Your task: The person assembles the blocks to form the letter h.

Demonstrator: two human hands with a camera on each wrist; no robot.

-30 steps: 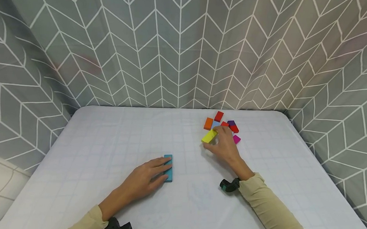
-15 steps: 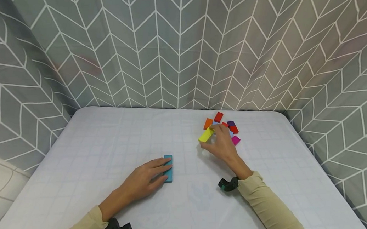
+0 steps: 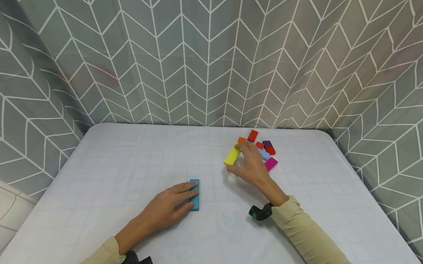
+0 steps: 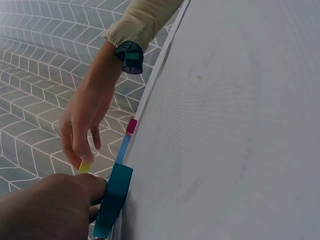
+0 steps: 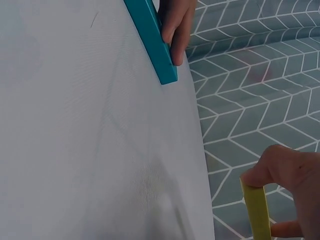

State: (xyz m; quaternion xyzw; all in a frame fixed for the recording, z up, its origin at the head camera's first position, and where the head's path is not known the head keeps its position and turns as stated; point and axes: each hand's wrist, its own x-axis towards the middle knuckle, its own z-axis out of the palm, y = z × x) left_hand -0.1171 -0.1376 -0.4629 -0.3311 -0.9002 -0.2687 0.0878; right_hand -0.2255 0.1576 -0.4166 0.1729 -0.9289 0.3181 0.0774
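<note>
My left hand (image 3: 165, 206) rests its fairly straight fingers on a long teal block (image 3: 196, 200) lying on the white-covered table. In the left wrist view, the teal block (image 4: 114, 200) stands out beside the fingers. Between thumb and fingertips, my right hand (image 3: 251, 167) pinches a yellow block (image 3: 232, 156) near the far right of the table. The right wrist view shows the yellow block (image 5: 256, 212) gripped by its ends. Whether it touches the table cannot be told.
Loose blocks lie just beyond and beside my right hand: orange (image 3: 242, 140), red (image 3: 253, 135), purple (image 3: 267, 143), light blue (image 3: 264, 154) and magenta (image 3: 271, 164). A patterned grey curtain (image 3: 208, 66) hangs along the table's far edge and sides.
My right hand has shifted slightly left and toward me with the yellow block, uncovering more of the light blue and magenta blocks. My left hand stays on the teal block.
</note>
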